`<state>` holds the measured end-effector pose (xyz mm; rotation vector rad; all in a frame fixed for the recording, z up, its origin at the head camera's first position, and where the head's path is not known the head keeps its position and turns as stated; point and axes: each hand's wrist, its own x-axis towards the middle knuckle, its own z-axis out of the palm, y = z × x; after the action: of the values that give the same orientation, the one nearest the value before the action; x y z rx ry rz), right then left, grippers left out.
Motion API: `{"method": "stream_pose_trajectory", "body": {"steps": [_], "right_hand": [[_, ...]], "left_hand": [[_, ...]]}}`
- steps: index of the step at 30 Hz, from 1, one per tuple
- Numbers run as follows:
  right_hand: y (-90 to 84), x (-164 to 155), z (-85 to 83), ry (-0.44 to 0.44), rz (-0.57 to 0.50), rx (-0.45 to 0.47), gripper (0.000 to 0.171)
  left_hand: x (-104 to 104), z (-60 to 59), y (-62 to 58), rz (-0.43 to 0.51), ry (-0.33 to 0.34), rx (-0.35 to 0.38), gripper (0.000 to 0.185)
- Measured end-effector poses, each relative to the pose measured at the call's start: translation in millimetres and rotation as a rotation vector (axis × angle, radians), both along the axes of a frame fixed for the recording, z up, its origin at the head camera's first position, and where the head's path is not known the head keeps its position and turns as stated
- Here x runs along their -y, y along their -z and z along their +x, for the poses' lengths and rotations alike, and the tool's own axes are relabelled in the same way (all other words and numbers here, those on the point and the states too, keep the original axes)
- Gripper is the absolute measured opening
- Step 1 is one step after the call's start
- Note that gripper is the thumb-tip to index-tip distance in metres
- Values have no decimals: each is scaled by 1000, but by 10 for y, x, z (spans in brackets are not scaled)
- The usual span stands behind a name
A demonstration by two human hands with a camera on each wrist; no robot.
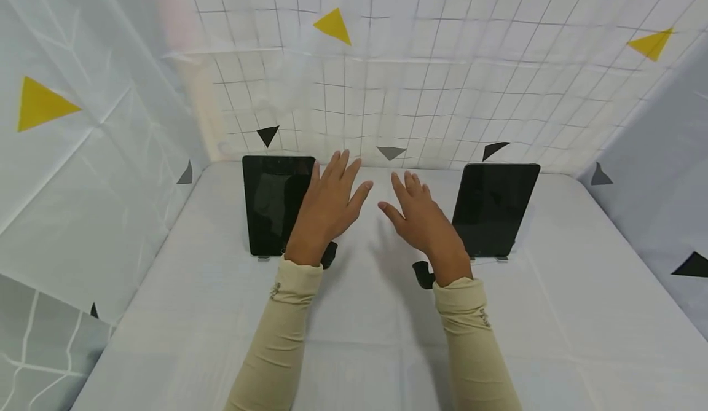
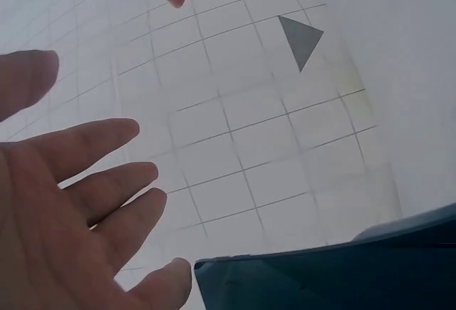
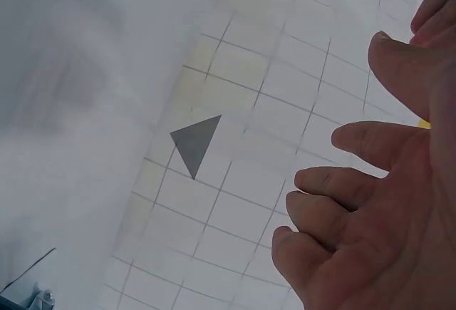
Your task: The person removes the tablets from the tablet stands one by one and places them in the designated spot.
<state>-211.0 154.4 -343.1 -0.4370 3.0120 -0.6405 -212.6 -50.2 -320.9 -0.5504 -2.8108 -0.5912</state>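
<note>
Tablets stand at the back of the table, one on each side of my hands: the left tablet near the back left corner, the right tablet toward the back right, both upright on small stands with their screens dark. My left hand hovers just in front of the left tablet's inner edge, overlapping it from the head view, fingers straight and spread, holding nothing. My right hand hangs beside the right tablet's inner edge, fingers loosely apart and a little bent, also holding nothing. The two hands are near each other over the middle of the table, thumbs pointing inward, apart from one another.

As I judge it, neither tablet has been picked up or woken; both sit squarely where they stand, so any handling of them is yet to begin. Whether a fingertip touches the left tablet I cannot tell.

From my left wrist the tablet's dark top edge shows just under my little finger. Around all this runs the white table, and behind it a gridded wall marked with yellow and dark triangles.
</note>
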Motion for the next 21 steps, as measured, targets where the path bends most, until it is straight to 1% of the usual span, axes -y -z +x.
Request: {"method": "stream_pose_trajectory", "body": {"steps": [5, 9, 17, 21], "right_hand": [[3, 51, 24, -23, 7, -29, 78], [9, 90, 46, -29, 14, -48, 80], [7, 219, 96, -31, 11, -88, 80], [14, 310, 106, -48, 19, -113, 79]], "left_hand": [[64, 28, -48, 20, -10, -30, 61], [153, 46, -84, 45, -28, -55, 61], [442, 76, -131, 78, -78, -134, 60], [573, 82, -148, 92, -102, -138, 60]]}}
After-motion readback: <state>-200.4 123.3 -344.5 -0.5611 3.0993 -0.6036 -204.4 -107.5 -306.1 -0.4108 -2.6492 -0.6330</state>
